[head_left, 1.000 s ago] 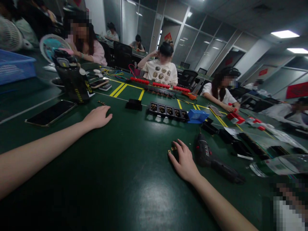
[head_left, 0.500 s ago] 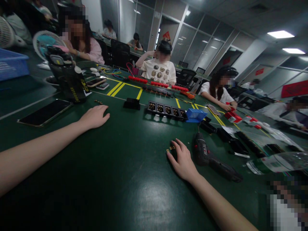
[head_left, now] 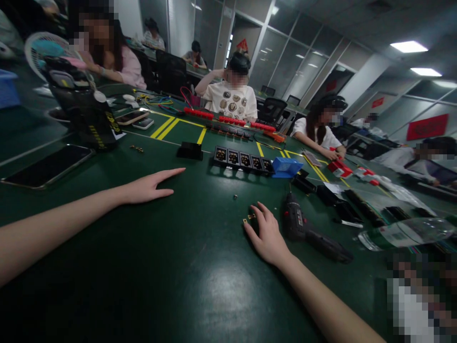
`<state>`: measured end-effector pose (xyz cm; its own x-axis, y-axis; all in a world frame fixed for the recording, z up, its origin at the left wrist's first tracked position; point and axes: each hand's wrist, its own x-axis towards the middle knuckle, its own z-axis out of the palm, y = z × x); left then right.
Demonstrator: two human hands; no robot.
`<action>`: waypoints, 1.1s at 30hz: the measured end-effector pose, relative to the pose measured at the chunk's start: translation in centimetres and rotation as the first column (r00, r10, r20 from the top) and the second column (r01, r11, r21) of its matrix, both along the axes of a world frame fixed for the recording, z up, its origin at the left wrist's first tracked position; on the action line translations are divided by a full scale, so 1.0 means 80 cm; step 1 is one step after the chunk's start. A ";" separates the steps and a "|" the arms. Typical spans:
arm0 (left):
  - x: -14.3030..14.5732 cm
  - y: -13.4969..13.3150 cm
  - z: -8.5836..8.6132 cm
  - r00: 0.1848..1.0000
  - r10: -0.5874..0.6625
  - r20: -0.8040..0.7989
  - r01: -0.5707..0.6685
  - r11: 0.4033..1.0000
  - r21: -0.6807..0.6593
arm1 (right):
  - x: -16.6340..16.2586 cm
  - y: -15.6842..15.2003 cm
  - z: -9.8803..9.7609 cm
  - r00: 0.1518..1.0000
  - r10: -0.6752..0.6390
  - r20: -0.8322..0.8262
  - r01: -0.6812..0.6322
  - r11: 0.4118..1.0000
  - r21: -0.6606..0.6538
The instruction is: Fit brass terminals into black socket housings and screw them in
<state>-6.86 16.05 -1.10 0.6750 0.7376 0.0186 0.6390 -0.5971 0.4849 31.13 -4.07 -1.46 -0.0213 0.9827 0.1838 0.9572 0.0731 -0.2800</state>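
Observation:
My left hand (head_left: 150, 186) is stretched low over the green table, thumb and fingers apart, holding nothing. Farther right, my right hand (head_left: 267, 238) has its fingers curved down at small brass pieces (head_left: 244, 221), which sit between its thumb and fingertips. A small metal part (head_left: 235, 196) lies on the table between the hands. Beyond it stands a row of black housings (head_left: 244, 159) with brass parts inside. A black cordless screwdriver (head_left: 298, 221) lies just right of my right hand.
A blue box (head_left: 286, 167) adjoins the housings; a black block (head_left: 189, 150) lies left. Brass parts (head_left: 137, 149), a phone (head_left: 50, 164) and a black bag (head_left: 85, 116) are beyond my left arm. A plastic bottle (head_left: 407, 233) lies right. Co-workers sit across the table.
My left hand has moved right and its fingers have straightened. The small metal part now shows between the hands. My right hand stays by the brass pieces; the view has shifted slightly.

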 end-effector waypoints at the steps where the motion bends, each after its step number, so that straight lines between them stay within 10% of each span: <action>1: 0.002 0.001 -0.002 0.999 0.036 0.006 -0.036 0.999 -0.006 | 0.000 0.000 0.000 1.000 0.003 -0.004 -0.003 1.000 0.001; 7: -0.020 0.040 -0.015 0.989 0.136 -0.058 -0.120 0.967 0.227 | 0.008 0.007 -0.001 0.999 -0.035 0.032 0.035 0.999 0.018; 13: -0.075 0.087 -0.021 0.800 0.573 -0.177 -0.498 0.799 0.337 | 0.022 0.018 -0.001 0.999 -0.028 0.020 0.028 1.000 -0.008; 33: -0.063 0.084 -0.017 0.790 0.589 -0.173 -0.525 0.794 0.307 | 0.019 0.015 0.000 0.994 0.109 -0.017 -0.109 0.994 0.010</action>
